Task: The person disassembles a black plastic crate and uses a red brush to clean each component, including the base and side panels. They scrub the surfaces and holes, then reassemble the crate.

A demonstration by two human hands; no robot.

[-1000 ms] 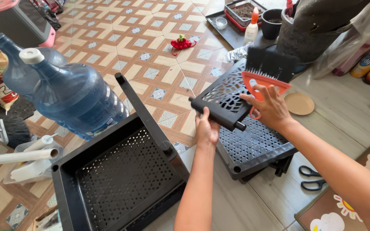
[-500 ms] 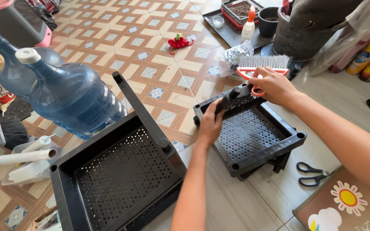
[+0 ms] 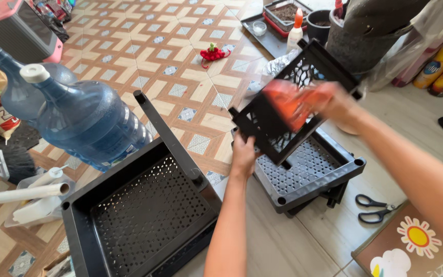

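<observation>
Floor: patterned tiles beyond, pale boards [image 3: 293, 246] under the work.
Near tray: large black perforated tray [image 3: 144, 215], lying flat.
Left hand [image 3: 243, 155]: closed on lower edge of lattice panel [image 3: 270, 125], propping it tilted above smaller tray [image 3: 308, 172].
Right hand [image 3: 342, 102]: blurred, gripping orange brush [image 3: 290, 102] against panel face.
Far: blue water jugs [image 3: 85, 118] left.

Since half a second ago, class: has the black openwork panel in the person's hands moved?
Yes. The openwork panel has swung up off the perforated tray, now tilted toward the dark pot, with the left hand at its lower edge.
</observation>
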